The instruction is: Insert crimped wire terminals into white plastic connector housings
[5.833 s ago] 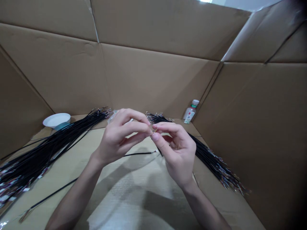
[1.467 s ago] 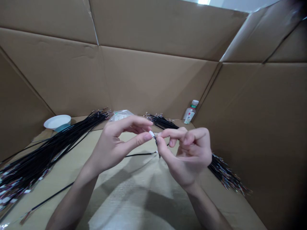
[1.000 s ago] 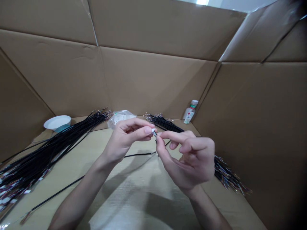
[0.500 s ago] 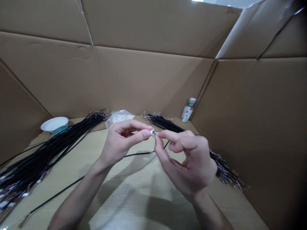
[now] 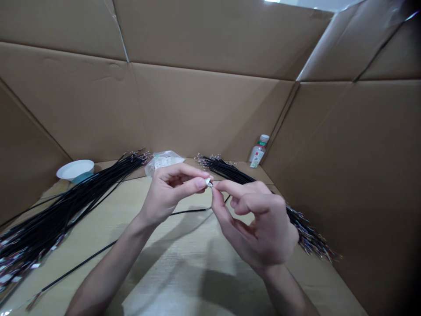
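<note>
I see a tan work surface (image 5: 131, 228) across the lower frame. On it, at left, sprawls a thick bundle of black cables (image 5: 69, 197) by a white round bowl (image 5: 75, 169); at centre, a clear plastic bag (image 5: 164, 159); at right, a second black cable bundle (image 5: 302, 228) and a white-capped clear bottle (image 5: 258, 153); lower left, one loose black cable (image 5: 79, 266).
</note>
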